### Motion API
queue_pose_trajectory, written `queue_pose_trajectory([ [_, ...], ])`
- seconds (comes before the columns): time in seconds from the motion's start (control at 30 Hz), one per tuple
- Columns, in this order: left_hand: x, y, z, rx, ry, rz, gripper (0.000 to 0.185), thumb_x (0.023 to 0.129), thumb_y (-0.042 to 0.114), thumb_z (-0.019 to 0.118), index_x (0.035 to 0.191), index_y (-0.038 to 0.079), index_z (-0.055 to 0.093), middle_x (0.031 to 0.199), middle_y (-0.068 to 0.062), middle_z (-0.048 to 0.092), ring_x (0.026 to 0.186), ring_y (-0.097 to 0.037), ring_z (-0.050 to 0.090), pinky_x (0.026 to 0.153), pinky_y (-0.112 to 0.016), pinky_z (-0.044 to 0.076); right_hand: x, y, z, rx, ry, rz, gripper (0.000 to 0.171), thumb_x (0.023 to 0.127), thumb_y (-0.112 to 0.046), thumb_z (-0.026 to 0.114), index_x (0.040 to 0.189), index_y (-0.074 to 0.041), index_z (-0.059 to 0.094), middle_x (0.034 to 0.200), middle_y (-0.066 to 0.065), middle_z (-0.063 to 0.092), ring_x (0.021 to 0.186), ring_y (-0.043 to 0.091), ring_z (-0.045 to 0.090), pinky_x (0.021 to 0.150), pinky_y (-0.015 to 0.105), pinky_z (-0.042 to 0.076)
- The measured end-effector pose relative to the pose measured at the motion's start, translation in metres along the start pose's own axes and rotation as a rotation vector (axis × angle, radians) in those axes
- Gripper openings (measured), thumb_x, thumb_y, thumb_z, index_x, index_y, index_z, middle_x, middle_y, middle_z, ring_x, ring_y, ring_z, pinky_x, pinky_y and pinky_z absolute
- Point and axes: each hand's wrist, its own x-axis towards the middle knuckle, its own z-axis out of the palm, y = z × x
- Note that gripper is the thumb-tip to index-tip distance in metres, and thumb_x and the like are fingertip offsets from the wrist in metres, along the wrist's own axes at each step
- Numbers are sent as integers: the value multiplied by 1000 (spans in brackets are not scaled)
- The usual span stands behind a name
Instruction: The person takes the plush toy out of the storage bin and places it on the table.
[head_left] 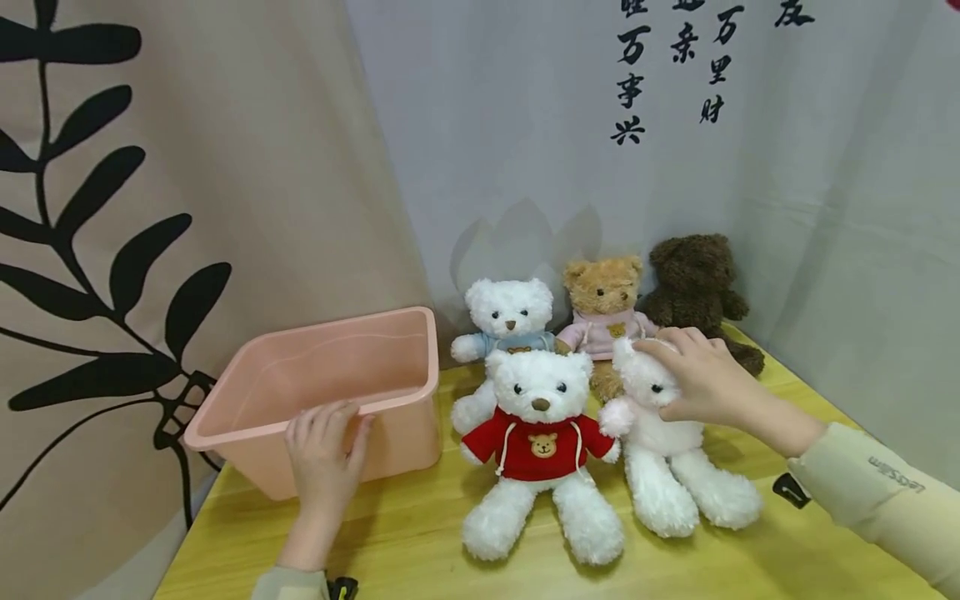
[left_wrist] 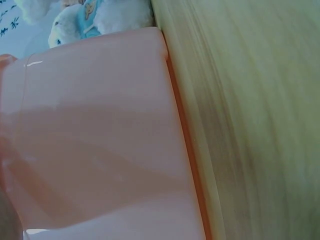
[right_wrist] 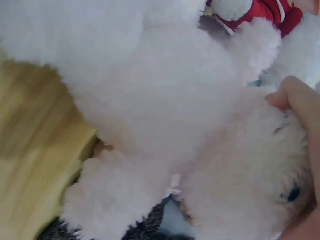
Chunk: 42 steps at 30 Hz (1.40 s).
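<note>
My left hand (head_left: 324, 454) grips the near rim of a pink plastic bin (head_left: 408, 437), fingers hooked over the edge. The bin's side wall (left_wrist: 100, 130) fills much of the left wrist view. With my right hand (head_left: 708, 379) I hold the head of a fluffy pale-pink and white teddy bear (head_left: 663, 437), which sits unclothed on the table, its head tilted. Up close in the right wrist view, the thumb (right_wrist: 287, 95) presses into the bear's fur. Beside it sits a white teddy bear in a red hoodie (head_left: 542, 450), facing me.
Behind sit a white bear in blue (head_left: 510, 312), a tan bear in a lilac hoodie (head_left: 603, 304) and a dark brown bear (head_left: 693, 279) turned away. A curtain (head_left: 495, 125) with black writing and leaves backs the yellow wooden table (head_left: 397, 542). A small black object (head_left: 791, 490) is by the right sleeve.
</note>
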Motion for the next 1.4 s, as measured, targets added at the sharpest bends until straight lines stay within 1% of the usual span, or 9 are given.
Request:
queue_pose_trajectory([
  [0.07,0,0,0,-1,10,2,35,94,36,61,96,1,67,96,-16,68,87,-40,55,85,-57,34,4,0,-1,-11,-30,0,88,66,-34,83,143,-16,43,142,19,41,124,39,39,82,61,37],
  [0.13,1,0,0,2,12,-1,35,94,35,60,96,1,67,96,-16,68,88,-40,55,85,-57,34,8,2,-2,-8,-39,-1,87,69,-38,82,144,-17,43,143,18,41,125,39,39,82,62,38],
  [0.27,1,2,0,7,7,-1,35,95,36,60,96,1,67,96,-16,68,88,-40,56,85,-57,34,15,7,-3,34,-48,22,85,74,-50,78,145,-18,43,141,15,44,124,38,42,83,62,39],
  [0.43,-1,4,1,5,2,8,37,95,38,59,96,2,66,96,-15,68,88,-39,56,85,-56,35,15,10,-3,83,-50,49,82,78,-61,70,143,-18,46,140,16,46,125,39,44,85,66,38],
  [0.6,0,5,2,-2,8,10,36,95,36,59,96,1,66,95,-16,68,88,-39,55,85,-56,34,16,11,-4,76,-36,56,78,79,-60,70,141,-18,48,142,16,46,127,39,42,86,64,38],
  [0.9,-1,3,0,-3,24,11,36,94,36,59,96,1,67,95,-16,68,88,-40,55,85,-57,33,21,12,-4,88,-40,56,74,81,-55,71,141,-17,49,143,16,45,128,39,42,88,68,35],
  [1.17,1,2,1,-1,13,11,37,96,38,58,97,1,66,96,-15,68,88,-39,55,85,-56,33,23,15,-7,71,-24,58,74,81,-56,70,140,-16,49,143,16,45,127,40,43,88,69,36],
  [1.4,0,3,0,5,1,4,38,96,38,57,97,1,66,96,-16,68,89,-39,54,86,-56,33,23,16,-8,67,-10,59,72,81,-49,74,140,-17,49,142,14,46,126,39,45,85,71,36],
])
